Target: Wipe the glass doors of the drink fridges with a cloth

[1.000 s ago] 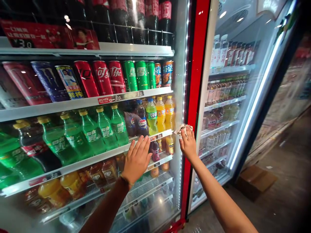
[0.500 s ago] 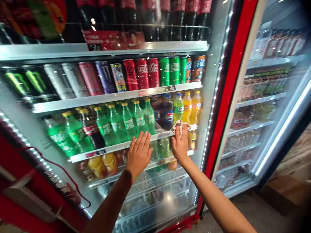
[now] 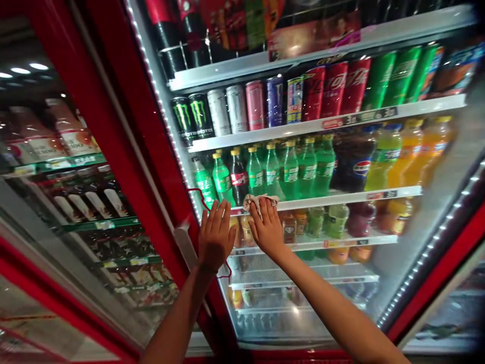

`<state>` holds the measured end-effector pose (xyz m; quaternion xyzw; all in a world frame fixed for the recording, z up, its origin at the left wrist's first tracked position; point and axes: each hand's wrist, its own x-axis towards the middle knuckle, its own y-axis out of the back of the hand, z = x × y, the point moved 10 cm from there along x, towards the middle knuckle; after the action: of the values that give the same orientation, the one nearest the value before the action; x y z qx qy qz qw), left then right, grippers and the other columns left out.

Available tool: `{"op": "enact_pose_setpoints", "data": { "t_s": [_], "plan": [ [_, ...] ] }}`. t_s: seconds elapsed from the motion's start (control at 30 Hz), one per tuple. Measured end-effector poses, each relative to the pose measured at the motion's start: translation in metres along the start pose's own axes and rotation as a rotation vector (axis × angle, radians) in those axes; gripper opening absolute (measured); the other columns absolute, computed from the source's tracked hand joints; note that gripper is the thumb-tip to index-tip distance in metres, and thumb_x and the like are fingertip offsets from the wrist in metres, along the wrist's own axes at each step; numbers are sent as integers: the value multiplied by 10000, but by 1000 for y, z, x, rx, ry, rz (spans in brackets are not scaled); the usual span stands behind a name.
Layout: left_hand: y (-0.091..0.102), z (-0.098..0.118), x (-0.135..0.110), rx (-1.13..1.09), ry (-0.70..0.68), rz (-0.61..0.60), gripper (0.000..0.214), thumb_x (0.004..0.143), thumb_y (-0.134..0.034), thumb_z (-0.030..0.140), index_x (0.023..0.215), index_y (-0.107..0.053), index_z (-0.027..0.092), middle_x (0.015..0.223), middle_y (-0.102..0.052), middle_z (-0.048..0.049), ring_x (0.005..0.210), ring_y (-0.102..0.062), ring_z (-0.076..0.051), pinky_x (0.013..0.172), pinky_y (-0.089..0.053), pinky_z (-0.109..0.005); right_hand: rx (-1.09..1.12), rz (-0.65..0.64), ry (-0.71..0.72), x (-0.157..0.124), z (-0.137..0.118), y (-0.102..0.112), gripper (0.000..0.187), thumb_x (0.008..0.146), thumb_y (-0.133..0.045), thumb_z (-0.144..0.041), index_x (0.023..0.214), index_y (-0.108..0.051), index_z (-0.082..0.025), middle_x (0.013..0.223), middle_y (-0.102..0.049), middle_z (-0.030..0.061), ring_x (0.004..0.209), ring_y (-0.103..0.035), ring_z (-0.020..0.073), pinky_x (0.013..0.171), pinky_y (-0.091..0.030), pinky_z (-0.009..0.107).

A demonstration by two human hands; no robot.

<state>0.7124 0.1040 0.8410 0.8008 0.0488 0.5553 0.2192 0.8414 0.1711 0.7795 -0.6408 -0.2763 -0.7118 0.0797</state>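
White cloth (image 3: 258, 202) pinched against glass cooler door (image 3: 394, 283).
Right hand (image 3: 267, 227): fingers narrowed onto cloth, pressing it flat; left hand (image 3: 215, 235): empty, fingers spread wide, braced on glass.

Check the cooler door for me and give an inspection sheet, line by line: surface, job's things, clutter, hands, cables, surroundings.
Surface: glass door of a drinks cooler, red frame.
Job's things: white cloth crumpled against the glass.
Clutter: nothing seen.
Left hand: open, palm flat on the glass, holding nothing.
Right hand: fingertips on the cloth, pressing it to the glass.
Cables: thin red line beside the left hand; cord or reflection, cannot tell.
Surroundings: green soda bottles, a Pepsi bottle and cans on shelves behind the glass; neighbouring cooler with bottled drinks to the left.
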Motion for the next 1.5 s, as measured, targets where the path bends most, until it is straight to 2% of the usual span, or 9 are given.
{"op": "enact_pose_setpoints", "data": {
  "t_s": [0.2, 0.37, 0.5, 0.63, 0.83, 1.0, 1.13, 1.3, 1.5],
  "plan": [
    [23, -67, -29, 37, 36, -4, 712, 1004, -551, 260, 1640, -264, 123, 1580, -494, -168, 1557, -331, -292, 1307, -217, -509, 30, -30, 65, 22, -89, -39, 770, 1041, -520, -298, 1686, -112, -197, 1705, -280, 151, 1563, -335, 322, 1270, -320, 548],
    [27, -97, -44, 34, 64, -14, 697, 1007, -527, 250, 1644, -265, 138, 1583, -485, -177, 1558, -326, -299, 1298, -240, -520, 68, -41, 149, 36, -141, -58, 699, 1042, -513, -280, 1670, -226, -177, 1676, -353, 138, 1552, -365, 282, 1283, -318, 498],
    [29, -105, -47, 23, 68, -4, 686, 1012, -512, 249, 1643, -268, 141, 1587, -480, -178, 1560, -323, -303, 1296, -244, -534, 80, -52, 210, 39, -150, -61, 671, 1036, -529, -280, 1653, -289, -171, 1662, -384, 131, 1552, -366, 270, 1288, -315, 483],
    [29, -98, -39, 23, 34, 24, 694, 1014, -515, 255, 1647, -253, 138, 1590, -477, -178, 1565, -313, -303, 1298, -234, -539, 50, -61, 254, 45, -137, -55, 639, 1040, -533, -292, 1641, -330, -216, 1656, -406, 96, 1557, -358, 248, 1300, -292, 474],
    [13, -60, -15, -24, -21, 48, 704, 1012, -539, 251, 1644, -254, 127, 1590, -478, -178, 1584, -264, -282, 1311, -204, -514, -51, 4, 186, 51, -82, -24, 616, 1042, -535, -290, 1630, -360, -243, 1644, -427, 77, 1558, -358, 242, 1320, -234, 470],
    [-7, -4, 13, -65, -50, 85, 742, 1004, -555, 236, 1654, -213, 131, 1581, -493, -172, 1587, -247, -279, 1317, -190, -500, -88, 15, 145, 39, -5, 11, 679, 1034, -549, -274, 1657, -279, -285, 1650, -413, 73, 1554, -366, 248, 1318, -238, 478],
    [-23, 57, 44, -111, -51, 105, 720, 1016, -533, 246, 1654, -216, 135, 1566, -515, -170, 1572, -296, -284, 1309, -216, -508, -143, 50, 137, 26, 71, 50, 698, 1030, -548, -251, 1663, -255, -290, 1652, -408, 83, 1554, -364, 257, 1310, -258, 485],
    [-42, 152, 84, -162, -112, 133, 672, 1013, -551, 252, 1619, -306, 98, 1547, -540, -166, 1575, -298, -272, 1317, -190, -481, -236, 110, 103, 7, 176, 108, 708, 1027, -543, -232, 1667, -243, -261, 1684, -339, 117, 1570, -323, 284, 1283, -317, 501],
    [-67, 255, 119, -239, -125, 136, 645, 1015, -546, 266, 1607, -340, 114, 1532, -562, -140, 1540, -377, -275, 1306, -225, -482, -312, 74, 50, -22, 291, 160, 730, 1028, -534, -217, 1673, -204, -305, 1704, -297, 101, 1553, -362, 288, 1261, -359, 523]
  ]
}}
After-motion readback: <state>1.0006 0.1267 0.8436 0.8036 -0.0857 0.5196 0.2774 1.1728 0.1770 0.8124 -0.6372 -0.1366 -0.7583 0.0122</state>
